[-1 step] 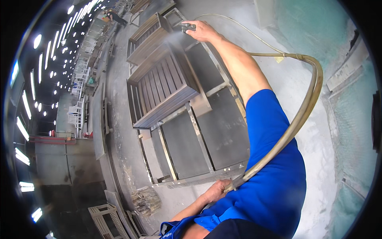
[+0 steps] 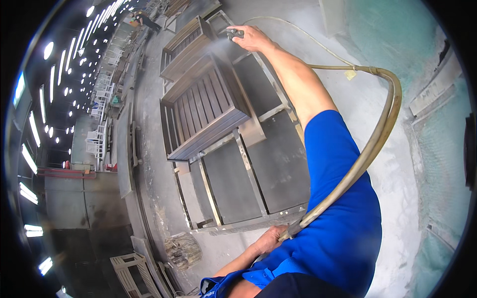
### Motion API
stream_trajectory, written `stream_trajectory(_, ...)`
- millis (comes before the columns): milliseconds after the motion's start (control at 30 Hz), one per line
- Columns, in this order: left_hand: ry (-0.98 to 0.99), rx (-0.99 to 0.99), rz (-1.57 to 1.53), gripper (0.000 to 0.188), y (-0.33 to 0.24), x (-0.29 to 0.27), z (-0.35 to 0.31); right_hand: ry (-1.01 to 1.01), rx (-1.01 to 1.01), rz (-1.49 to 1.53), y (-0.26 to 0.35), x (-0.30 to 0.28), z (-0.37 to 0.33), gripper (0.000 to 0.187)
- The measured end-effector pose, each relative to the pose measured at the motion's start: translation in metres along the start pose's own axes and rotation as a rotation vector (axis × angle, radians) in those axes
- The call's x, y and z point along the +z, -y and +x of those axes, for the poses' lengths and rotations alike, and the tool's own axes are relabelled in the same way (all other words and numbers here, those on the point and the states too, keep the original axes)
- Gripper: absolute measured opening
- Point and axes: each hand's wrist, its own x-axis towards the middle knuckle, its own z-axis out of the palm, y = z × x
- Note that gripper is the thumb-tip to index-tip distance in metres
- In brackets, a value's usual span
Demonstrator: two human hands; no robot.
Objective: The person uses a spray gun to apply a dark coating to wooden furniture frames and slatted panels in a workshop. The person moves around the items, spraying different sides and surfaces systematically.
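Note:
At the top centre, my right hand (image 2: 253,38) is closed around a small dark spray gun (image 2: 235,34) at the end of my outstretched arm. Pale mist leaves the gun toward a brown slatted wooden bench (image 2: 201,141), lying over a rail frame (image 2: 248,169). Low in the picture, my left hand (image 2: 269,239) grips the tan hose (image 2: 348,181) near my waist. That hose loops up over my right arm and then runs on toward the far side. My left fingertips are partly hidden at the hose.
Beyond the near bench stands a second brown slatted piece (image 2: 186,49). A bundle of strips (image 2: 183,250) and a slatted frame (image 2: 133,273) lie at lower left. Pale chairs (image 2: 97,141) line the left. Far off, a person (image 2: 146,21) bends over. Green sheeting (image 2: 397,37) hangs right.

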Motion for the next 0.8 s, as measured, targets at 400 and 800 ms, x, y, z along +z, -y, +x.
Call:
stream_trajectory(400,0.063,0.112,-0.089,0.024,0.036,0.011,0.038,0.406,0.223,0.199,-0.018,-0.119,-0.139,0.052)
stream_trajectory(800,0.007,0.02,-0.151,0.014,0.02,0.003,0.04,0.297,0.365,0.267,-0.074,-0.059,-0.117,0.05)
